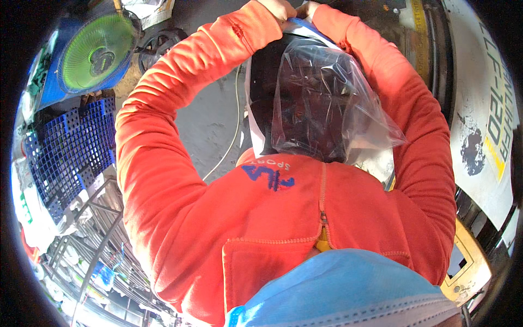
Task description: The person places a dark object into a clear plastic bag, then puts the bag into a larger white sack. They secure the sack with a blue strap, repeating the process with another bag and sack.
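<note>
A clear plastic bag (321,98) hangs down in front of my chest, creased and shiny. Along its top runs a blue edge (299,23), and a white strip (254,128) shows at its left side. My left hand (277,10) is closed at this top edge, cut partly by the picture's upper rim. Close beside it my right hand (308,11) also grips the edge, its fingers mostly hidden by the sleeve and the rim. Dark cloth shows through the bag. Both arms, in orange-red sleeves, arch around it.
A green fan (99,53) stands at the far left, above a blue plastic grid (71,147). Metal racking (103,240) fills the lower left. A pale cable (235,122) crosses the grey floor. On the right are a white machine panel (479,109) and a yellow machine part (467,267).
</note>
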`<state>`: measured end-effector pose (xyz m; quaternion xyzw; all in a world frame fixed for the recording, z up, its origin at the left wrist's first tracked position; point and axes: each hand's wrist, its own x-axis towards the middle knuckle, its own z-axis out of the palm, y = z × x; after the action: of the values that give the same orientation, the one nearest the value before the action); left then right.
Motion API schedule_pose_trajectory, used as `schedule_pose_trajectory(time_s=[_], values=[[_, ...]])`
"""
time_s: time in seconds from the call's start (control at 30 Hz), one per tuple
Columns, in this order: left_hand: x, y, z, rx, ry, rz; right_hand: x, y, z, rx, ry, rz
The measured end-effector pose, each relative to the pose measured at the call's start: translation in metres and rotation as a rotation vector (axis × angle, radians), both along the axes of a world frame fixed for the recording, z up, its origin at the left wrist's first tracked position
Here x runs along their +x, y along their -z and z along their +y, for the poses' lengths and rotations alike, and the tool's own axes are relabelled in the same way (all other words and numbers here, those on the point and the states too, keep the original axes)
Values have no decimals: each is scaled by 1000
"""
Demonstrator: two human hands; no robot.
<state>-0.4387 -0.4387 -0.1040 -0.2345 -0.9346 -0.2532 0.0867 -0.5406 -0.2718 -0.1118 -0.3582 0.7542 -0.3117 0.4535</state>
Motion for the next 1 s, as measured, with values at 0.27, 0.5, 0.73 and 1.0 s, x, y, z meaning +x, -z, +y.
schedule_pose_trajectory(time_s=[0.27, 0.5, 0.73, 1.0], values=[[-5, 5, 4, 252, -52, -369, -13, -5, 10, 47, -7, -105], [-9, 11, 3, 506, 100, -436, -18, 0, 16, 61, 84, -209], [-4, 26, 5, 370, 6, 116, -15, -5, 22, 8, 104, -299], [-6, 21, 9, 221, -252, -129, 0, -23, 26, -145, -5, -402]])
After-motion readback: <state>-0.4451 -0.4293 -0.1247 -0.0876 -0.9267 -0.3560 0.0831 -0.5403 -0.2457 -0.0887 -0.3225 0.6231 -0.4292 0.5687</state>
